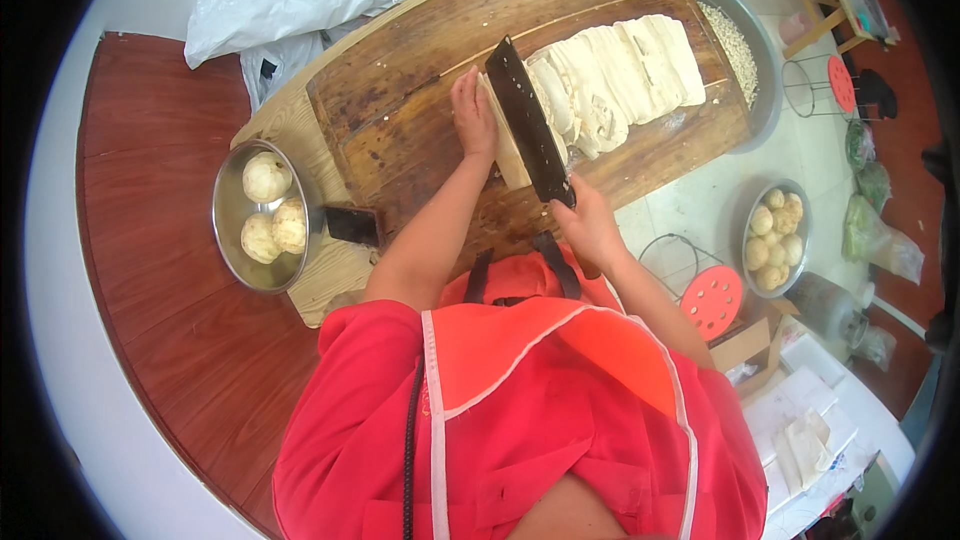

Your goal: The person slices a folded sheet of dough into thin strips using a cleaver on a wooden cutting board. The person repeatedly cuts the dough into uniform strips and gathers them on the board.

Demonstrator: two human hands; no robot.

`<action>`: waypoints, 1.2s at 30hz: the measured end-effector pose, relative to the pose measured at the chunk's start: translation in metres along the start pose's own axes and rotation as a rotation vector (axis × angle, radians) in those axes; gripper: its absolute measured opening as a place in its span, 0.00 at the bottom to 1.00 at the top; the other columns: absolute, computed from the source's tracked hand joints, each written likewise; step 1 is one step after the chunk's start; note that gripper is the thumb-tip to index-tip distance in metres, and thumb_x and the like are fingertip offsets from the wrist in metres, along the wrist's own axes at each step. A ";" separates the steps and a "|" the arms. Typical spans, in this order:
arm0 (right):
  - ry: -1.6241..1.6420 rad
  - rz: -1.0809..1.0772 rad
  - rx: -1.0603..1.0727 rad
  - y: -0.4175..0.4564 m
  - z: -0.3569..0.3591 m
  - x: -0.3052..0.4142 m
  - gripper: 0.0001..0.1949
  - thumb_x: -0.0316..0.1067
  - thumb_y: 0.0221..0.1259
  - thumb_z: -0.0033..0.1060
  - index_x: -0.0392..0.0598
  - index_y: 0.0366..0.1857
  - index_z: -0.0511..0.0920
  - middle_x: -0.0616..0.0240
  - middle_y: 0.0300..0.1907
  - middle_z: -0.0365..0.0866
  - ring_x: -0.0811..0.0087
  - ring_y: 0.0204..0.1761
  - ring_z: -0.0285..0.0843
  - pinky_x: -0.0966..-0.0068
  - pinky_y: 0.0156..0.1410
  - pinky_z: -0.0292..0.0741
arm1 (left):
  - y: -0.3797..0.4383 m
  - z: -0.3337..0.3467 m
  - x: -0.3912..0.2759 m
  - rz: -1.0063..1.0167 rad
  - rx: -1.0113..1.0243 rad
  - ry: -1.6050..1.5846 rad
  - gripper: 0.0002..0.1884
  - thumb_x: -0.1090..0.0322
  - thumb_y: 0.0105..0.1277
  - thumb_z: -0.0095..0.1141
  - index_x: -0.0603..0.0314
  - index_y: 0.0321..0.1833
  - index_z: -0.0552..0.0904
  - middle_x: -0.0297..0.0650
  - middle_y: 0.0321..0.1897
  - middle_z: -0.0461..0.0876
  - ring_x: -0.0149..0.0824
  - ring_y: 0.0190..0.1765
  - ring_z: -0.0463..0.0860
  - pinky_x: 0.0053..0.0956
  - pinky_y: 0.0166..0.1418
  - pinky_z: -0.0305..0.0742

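My right hand (589, 225) grips the handle of a large dark cleaver (529, 120), whose broad blade bears small pale flecks. Just left of the blade stands a pale wooden block (508, 157), held along its left side by my left hand (474, 120); the thumb is hard to make out. To the right of the cleaver, thin cream-coloured slices (622, 82), apparently of a root vegetable, lie overlapped in rows. The slices nearest the blade are looser and uneven. All of this rests on a worn wooden cutting board (405, 142).
A steel bowl (311, 255) with three peeled round roots stands left, near a dark box-like object (352, 226). Beyond the board's right end is a grey tub (772, 105) of diced pieces. On the floor are a red stool (711, 302) and a bowl of roots (805, 240). White sacks (300, 0) lie behind.
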State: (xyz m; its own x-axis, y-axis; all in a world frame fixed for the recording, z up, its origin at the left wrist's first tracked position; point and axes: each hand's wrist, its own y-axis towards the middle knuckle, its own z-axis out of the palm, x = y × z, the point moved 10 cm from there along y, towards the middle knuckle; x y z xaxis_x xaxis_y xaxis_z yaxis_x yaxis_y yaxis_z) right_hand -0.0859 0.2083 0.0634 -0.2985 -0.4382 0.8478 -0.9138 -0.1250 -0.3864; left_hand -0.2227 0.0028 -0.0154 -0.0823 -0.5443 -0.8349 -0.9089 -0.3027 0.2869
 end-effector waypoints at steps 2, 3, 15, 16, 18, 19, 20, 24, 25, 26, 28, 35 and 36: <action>-0.009 0.004 -0.010 -0.008 -0.001 0.009 0.19 0.30 0.64 0.57 0.44 0.59 0.75 0.43 0.28 0.82 0.40 0.36 0.82 0.55 0.42 0.76 | -0.001 0.000 0.001 0.022 -0.004 -0.013 0.20 0.66 0.78 0.45 0.58 0.70 0.75 0.48 0.64 0.73 0.49 0.68 0.74 0.37 0.72 0.68; -0.010 0.012 -0.008 -0.011 -0.002 0.009 0.19 0.31 0.64 0.57 0.44 0.59 0.75 0.43 0.29 0.82 0.40 0.36 0.82 0.55 0.42 0.76 | -0.001 -0.001 0.000 0.042 -0.012 -0.011 0.20 0.66 0.78 0.45 0.57 0.70 0.75 0.48 0.64 0.74 0.49 0.67 0.74 0.37 0.71 0.68; -0.100 -0.049 -0.037 -0.023 0.013 -0.010 0.19 0.31 0.64 0.57 0.44 0.60 0.74 0.41 0.34 0.84 0.38 0.40 0.82 0.50 0.45 0.76 | -0.001 0.000 -0.001 0.008 0.017 0.043 0.20 0.65 0.79 0.44 0.56 0.71 0.75 0.48 0.65 0.73 0.49 0.68 0.73 0.37 0.71 0.68; -0.084 -0.053 -0.041 -0.022 0.016 -0.012 0.19 0.31 0.64 0.57 0.44 0.59 0.74 0.41 0.33 0.84 0.38 0.40 0.82 0.50 0.45 0.76 | -0.001 0.001 -0.001 0.008 0.020 0.053 0.20 0.65 0.79 0.44 0.56 0.70 0.75 0.48 0.65 0.73 0.49 0.68 0.73 0.37 0.71 0.68; -0.065 -0.060 -0.049 -0.021 0.018 -0.013 0.19 0.31 0.63 0.57 0.44 0.59 0.74 0.41 0.33 0.84 0.38 0.39 0.82 0.50 0.45 0.76 | -0.001 0.001 -0.001 0.017 0.013 0.052 0.20 0.65 0.79 0.44 0.57 0.70 0.75 0.48 0.64 0.74 0.49 0.68 0.74 0.37 0.71 0.69; -0.060 -0.065 -0.055 -0.021 0.020 -0.011 0.20 0.31 0.63 0.57 0.45 0.60 0.74 0.41 0.33 0.84 0.38 0.39 0.82 0.50 0.45 0.76 | 0.000 0.000 -0.001 0.021 0.010 0.051 0.19 0.65 0.79 0.44 0.57 0.70 0.76 0.48 0.64 0.74 0.49 0.68 0.74 0.37 0.71 0.69; -0.056 -0.070 -0.064 -0.019 0.020 -0.010 0.20 0.31 0.63 0.57 0.45 0.60 0.74 0.41 0.33 0.83 0.38 0.39 0.81 0.49 0.45 0.76 | 0.000 0.001 0.000 0.016 0.010 0.040 0.19 0.66 0.79 0.44 0.57 0.70 0.76 0.48 0.64 0.74 0.49 0.68 0.74 0.37 0.71 0.69; -0.157 -0.102 -0.049 -0.008 0.025 -0.011 0.20 0.30 0.62 0.57 0.44 0.60 0.74 0.41 0.33 0.83 0.39 0.39 0.81 0.49 0.45 0.76 | 0.002 0.002 -0.002 0.007 0.009 0.007 0.19 0.68 0.79 0.44 0.59 0.69 0.76 0.49 0.63 0.74 0.49 0.67 0.74 0.37 0.70 0.70; -0.168 -0.108 -0.054 -0.006 0.025 -0.011 0.21 0.30 0.62 0.57 0.44 0.60 0.74 0.41 0.33 0.83 0.39 0.39 0.81 0.49 0.45 0.76 | 0.002 0.003 -0.003 0.007 0.010 0.001 0.19 0.68 0.79 0.45 0.59 0.69 0.76 0.49 0.63 0.74 0.50 0.67 0.74 0.37 0.70 0.70; -0.180 -0.113 -0.055 -0.004 0.026 -0.009 0.21 0.30 0.62 0.57 0.44 0.60 0.74 0.41 0.34 0.83 0.39 0.39 0.81 0.48 0.45 0.76 | 0.002 0.003 -0.003 0.011 0.009 0.018 0.19 0.69 0.78 0.45 0.59 0.69 0.76 0.49 0.63 0.74 0.50 0.67 0.74 0.37 0.70 0.70; -0.203 -0.070 -0.023 0.002 0.026 -0.007 0.20 0.30 0.62 0.57 0.42 0.59 0.74 0.41 0.34 0.84 0.38 0.40 0.81 0.48 0.46 0.76 | 0.001 0.003 -0.004 0.019 0.005 0.053 0.19 0.70 0.78 0.44 0.60 0.69 0.75 0.49 0.63 0.74 0.49 0.66 0.75 0.37 0.69 0.70; -0.269 -0.037 -0.022 0.017 0.029 -0.018 0.18 0.31 0.61 0.57 0.37 0.55 0.74 0.38 0.34 0.83 0.36 0.41 0.81 0.46 0.47 0.76 | -0.001 0.006 -0.009 -0.013 0.005 0.033 0.20 0.70 0.77 0.44 0.61 0.70 0.74 0.49 0.64 0.73 0.50 0.67 0.74 0.38 0.70 0.69; -0.280 -0.018 -0.012 0.019 0.032 -0.020 0.17 0.31 0.61 0.57 0.37 0.53 0.74 0.38 0.34 0.83 0.36 0.40 0.81 0.46 0.48 0.76 | -0.003 0.006 -0.010 -0.011 0.006 0.035 0.20 0.70 0.77 0.44 0.61 0.70 0.73 0.49 0.64 0.73 0.50 0.67 0.73 0.39 0.71 0.69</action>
State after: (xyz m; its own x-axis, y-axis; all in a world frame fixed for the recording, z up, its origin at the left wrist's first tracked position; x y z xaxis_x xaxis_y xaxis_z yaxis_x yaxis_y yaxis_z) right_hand -0.0890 0.1867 0.0271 -0.1963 -0.6648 0.7207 -0.9220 -0.1250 -0.3665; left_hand -0.2218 0.0139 -0.0112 -0.0580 -0.5685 -0.8207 -0.9120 -0.3043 0.2752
